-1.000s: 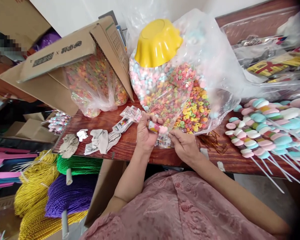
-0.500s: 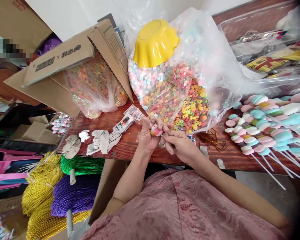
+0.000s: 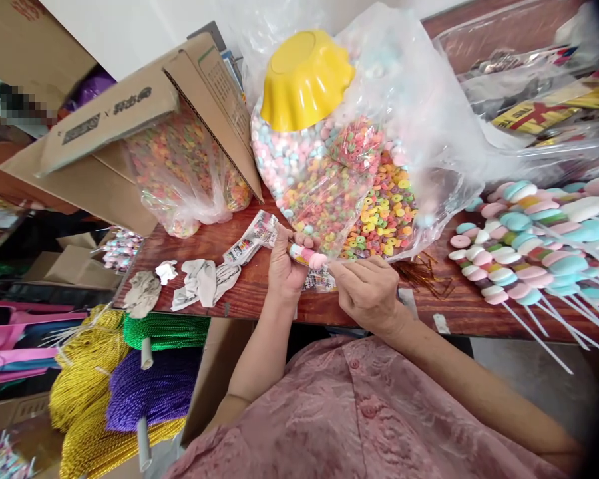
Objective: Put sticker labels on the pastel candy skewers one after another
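Note:
My left hand (image 3: 287,269) is closed around a short marshmallow skewer (image 3: 308,256) with white, yellow and pink pieces in a row. Its pink end points right, towards my right hand (image 3: 369,289). The right fingers are curled into a pinch just past that end, in line with the skewer's thin stick, which they mostly hide. Below the two hands, a clear printed wrapper (image 3: 320,280) lies at the table edge. A stack of printed wrappers (image 3: 252,238) rests to the left of my left fingertips.
Behind my hands, a large clear bag holds marshmallows (image 3: 299,150) and ring candies (image 3: 387,213), with a yellow bowl (image 3: 307,80) upside down on top. Finished-looking marshmallow skewers (image 3: 529,246) are piled at right. A cardboard box (image 3: 114,126) and crumpled gloves (image 3: 204,283) are at left.
My right hand has drawn away to the right from my left hand, turning knuckles up. More of the skewer now shows between them, its pink end uncovered. The view has shifted slightly.

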A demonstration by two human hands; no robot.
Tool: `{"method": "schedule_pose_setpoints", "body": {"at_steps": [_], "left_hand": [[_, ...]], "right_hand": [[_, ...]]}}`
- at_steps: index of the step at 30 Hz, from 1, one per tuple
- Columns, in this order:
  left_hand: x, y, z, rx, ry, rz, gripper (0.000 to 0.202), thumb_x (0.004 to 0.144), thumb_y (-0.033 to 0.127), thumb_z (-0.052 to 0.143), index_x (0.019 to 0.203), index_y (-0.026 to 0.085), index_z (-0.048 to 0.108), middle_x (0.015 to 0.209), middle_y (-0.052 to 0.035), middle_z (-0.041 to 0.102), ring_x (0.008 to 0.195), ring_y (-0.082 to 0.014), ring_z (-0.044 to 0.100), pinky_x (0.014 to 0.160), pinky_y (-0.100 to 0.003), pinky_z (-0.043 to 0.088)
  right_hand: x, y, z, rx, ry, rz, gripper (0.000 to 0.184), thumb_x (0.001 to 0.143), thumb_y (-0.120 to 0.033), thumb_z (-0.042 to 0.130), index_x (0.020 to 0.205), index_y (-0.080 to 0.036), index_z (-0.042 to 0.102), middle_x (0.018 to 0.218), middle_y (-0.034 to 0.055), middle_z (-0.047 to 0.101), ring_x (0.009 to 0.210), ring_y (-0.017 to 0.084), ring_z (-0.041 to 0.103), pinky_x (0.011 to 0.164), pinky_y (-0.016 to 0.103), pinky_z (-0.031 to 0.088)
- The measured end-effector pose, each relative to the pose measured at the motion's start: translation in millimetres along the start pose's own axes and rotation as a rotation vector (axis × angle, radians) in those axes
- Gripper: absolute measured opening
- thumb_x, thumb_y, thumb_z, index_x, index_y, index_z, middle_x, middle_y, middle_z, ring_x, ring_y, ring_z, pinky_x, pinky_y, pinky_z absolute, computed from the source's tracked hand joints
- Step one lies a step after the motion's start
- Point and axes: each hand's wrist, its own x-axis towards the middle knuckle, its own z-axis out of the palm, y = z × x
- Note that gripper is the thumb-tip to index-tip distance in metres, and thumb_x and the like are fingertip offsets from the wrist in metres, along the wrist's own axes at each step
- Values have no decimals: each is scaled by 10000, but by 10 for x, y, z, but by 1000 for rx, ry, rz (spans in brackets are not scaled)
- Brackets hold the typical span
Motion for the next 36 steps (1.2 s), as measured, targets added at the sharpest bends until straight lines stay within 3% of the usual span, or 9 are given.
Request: {"method": "schedule_pose_setpoints", "body": {"at_steps": [5, 8, 15, 17, 20, 25, 29, 32, 36], "left_hand": [[-22, -97, -40, 80, -72, 52, 463, 930, 477, 588, 599, 163, 508, 538, 60, 494, 506, -62, 542, 752, -260, 557], [-24, -132, -80, 127, -90, 70, 491, 894, 516, 624, 580, 160, 498, 538, 50, 501, 532, -73, 563, 745, -260, 552], [-20, -55, -101, 4, -49, 38, 449, 889, 574, 593, 679, 188, 504, 556, 69, 459, 503, -64, 505, 697, -233, 536], [-17, -31, -115, -23, -107, 30, 414, 887, 570, 600, 726, 196, 529, 570, 71, 462, 491, -62, 489, 673, -226, 530], [-26, -34, -140, 9, -183, 22, 393, 891, 563, 598, 742, 206, 530, 572, 69, 463, 468, -65, 472, 662, -232, 532], [-66, -101, -159, 195, -145, -22, 427, 897, 564, 588, 696, 205, 475, 558, 72, 459, 459, -70, 485, 785, -297, 571], [-75, -134, -155, 255, -157, -50, 422, 883, 555, 617, 695, 196, 498, 575, 60, 495, 577, -94, 606, 849, -318, 567], [-41, -127, -159, 178, -127, -62, 424, 889, 538, 619, 675, 187, 518, 586, 54, 532, 609, -100, 637, 835, -311, 567], [20, -128, -185, 53, 24, -88, 408, 876, 498, 661, 661, 178, 523, 596, 51, 583, 605, -99, 652, 804, -302, 570]], "right_hand": [[16, -38, 48, -41, 1, -37, 206, 895, -112, 491, 785, -183, 650, 572, -1, 621, 560, 125, 501, 600, 324, 269], [31, -83, 95, 80, -73, 55, 248, 883, -118, 479, 671, -183, 590, 538, 9, 581, 527, 124, 455, 585, 326, 246], [67, -164, 203, 1213, -431, 917, 293, 868, -330, 509, 605, -201, 512, 482, -21, 573, 411, 82, 383, 451, 239, 266], [63, -169, 212, 1395, -478, 1073, 268, 834, -376, 533, 628, -206, 513, 442, -35, 561, 347, 68, 285, 387, 232, 179], [59, -178, 211, 1519, -496, 1154, 239, 789, -405, 572, 665, -206, 526, 416, -44, 552, 322, 64, 258, 360, 225, 130], [85, -232, 216, 1321, -463, 1025, 326, 848, -390, 528, 580, -205, 514, 410, -28, 536, 356, 74, 346, 409, 232, 276], [76, -274, 238, 1090, -316, 863, 323, 909, -323, 487, 612, -203, 532, 465, -27, 534, 463, 103, 489, 565, 257, 423], [8, -238, 235, 897, -250, 735, 195, 917, -299, 516, 786, -195, 615, 574, -21, 594, 524, 117, 523, 592, 261, 425], [-126, -133, 231, 428, -198, 346, 179, 920, -217, 510, 796, -179, 632, 655, 28, 653, 578, 138, 545, 585, 273, 351]]}}
